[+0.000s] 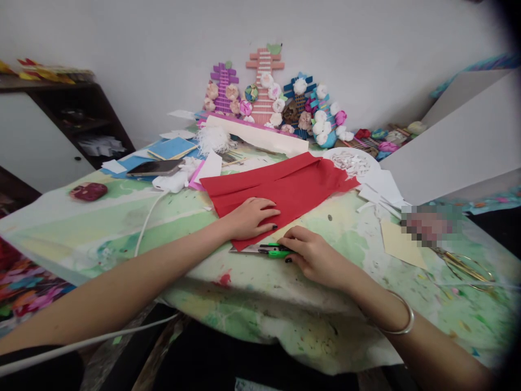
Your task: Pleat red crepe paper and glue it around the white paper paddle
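A sheet of red paper [293, 184] lies on the paint-stained table [171, 228]. My left hand [250, 217] rests flat on the near corner of the red paper, fingers stretched out. My right hand [313, 255] is closed around a green utility knife [272, 251], which lies along the near edge of the red paper beside a metal ruler [244, 249]. A silver bangle [401, 320] sits on my right wrist.
A phone [154, 168] and a white cable [146, 217] lie at the left. A white plate [352, 162] of paper bits, paper flower decorations [280, 103], a large white board [456, 141], scissors [464, 266] and a cream paper piece [401, 244] are nearby.
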Demonstrator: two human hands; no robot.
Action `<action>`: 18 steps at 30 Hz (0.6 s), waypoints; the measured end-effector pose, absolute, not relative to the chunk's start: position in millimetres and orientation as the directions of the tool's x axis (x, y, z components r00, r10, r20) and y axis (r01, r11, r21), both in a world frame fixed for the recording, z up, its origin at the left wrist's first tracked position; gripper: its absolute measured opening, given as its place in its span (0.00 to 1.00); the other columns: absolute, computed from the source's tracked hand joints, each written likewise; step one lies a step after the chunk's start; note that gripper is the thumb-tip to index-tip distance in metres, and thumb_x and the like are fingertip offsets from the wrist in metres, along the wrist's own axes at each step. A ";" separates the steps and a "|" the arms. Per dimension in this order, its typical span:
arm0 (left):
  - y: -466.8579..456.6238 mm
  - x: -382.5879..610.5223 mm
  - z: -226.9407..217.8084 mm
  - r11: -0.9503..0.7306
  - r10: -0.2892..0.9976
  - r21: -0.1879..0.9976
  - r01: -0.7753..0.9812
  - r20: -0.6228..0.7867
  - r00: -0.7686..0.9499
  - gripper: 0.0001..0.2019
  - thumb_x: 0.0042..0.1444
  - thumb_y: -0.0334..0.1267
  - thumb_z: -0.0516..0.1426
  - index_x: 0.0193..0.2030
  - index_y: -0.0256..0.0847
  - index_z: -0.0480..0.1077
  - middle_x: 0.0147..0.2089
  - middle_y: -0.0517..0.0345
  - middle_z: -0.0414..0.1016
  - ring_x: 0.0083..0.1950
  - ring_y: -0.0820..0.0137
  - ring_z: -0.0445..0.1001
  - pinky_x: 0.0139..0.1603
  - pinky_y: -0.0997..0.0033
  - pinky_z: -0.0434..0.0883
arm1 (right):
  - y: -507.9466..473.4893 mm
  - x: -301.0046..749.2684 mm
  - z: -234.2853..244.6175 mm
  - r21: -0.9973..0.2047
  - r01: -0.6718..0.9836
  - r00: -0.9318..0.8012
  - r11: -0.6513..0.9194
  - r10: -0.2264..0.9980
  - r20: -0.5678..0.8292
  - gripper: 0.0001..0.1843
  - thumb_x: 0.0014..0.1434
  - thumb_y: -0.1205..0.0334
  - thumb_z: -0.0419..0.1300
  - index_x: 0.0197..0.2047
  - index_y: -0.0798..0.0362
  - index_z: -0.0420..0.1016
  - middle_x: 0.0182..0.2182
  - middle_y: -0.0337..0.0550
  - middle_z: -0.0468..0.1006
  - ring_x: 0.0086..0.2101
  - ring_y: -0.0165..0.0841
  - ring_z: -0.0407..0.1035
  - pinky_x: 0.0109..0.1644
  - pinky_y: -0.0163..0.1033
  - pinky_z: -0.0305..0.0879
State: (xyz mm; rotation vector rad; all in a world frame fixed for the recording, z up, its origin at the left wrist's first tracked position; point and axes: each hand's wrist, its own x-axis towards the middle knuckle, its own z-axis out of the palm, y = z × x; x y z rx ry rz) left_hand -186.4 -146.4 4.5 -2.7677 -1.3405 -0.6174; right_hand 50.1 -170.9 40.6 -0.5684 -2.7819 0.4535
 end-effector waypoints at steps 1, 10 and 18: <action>-146.5 -186.5 4.6 -0.634 0.754 0.164 0.756 0.349 0.556 0.20 0.64 0.45 0.52 0.59 0.39 0.69 0.63 0.43 0.66 0.63 0.55 0.64 0.62 0.51 0.62 | -170.6 50.5 40.5 -0.349 0.332 -0.889 0.877 0.414 0.195 0.18 0.58 0.75 0.50 0.48 0.60 0.75 0.39 0.54 0.72 0.40 0.39 0.66 0.44 0.43 0.67; -147.1 -186.4 6.5 -0.627 0.766 0.194 0.755 0.331 0.551 0.20 0.64 0.46 0.52 0.59 0.41 0.69 0.63 0.44 0.66 0.63 0.56 0.63 0.63 0.50 0.61 | -170.4 58.9 42.6 -0.389 0.274 -0.905 0.880 0.373 0.205 0.19 0.59 0.75 0.49 0.51 0.60 0.73 0.40 0.54 0.70 0.40 0.37 0.66 0.44 0.42 0.68; -148.7 -193.4 15.0 -0.591 0.807 0.378 0.712 0.259 0.531 0.25 0.62 0.50 0.54 0.63 0.42 0.65 0.65 0.45 0.62 0.66 0.56 0.61 0.65 0.53 0.61 | -177.3 105.7 51.8 -0.359 0.415 -0.789 0.836 0.527 0.317 0.20 0.60 0.75 0.49 0.53 0.56 0.71 0.43 0.53 0.72 0.42 0.37 0.68 0.45 0.42 0.69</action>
